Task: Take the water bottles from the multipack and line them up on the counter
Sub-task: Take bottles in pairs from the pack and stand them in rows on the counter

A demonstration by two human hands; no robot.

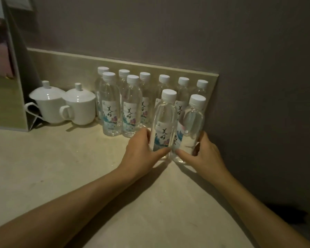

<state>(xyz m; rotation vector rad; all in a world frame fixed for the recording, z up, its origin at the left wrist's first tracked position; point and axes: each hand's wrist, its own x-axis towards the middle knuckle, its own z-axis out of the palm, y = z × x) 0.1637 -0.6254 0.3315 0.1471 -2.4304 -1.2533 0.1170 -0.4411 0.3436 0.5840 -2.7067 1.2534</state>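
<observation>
My left hand [141, 151] and right hand [202, 151] each wrap a full bottle [163, 122] low; smooth plastic, probably slippery, so I grip the label band.

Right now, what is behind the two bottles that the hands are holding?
Behind the two held bottles stand three more capped bottles against the low backsplash. Their caps and shoulders show; their lower bodies are covered.
</observation>
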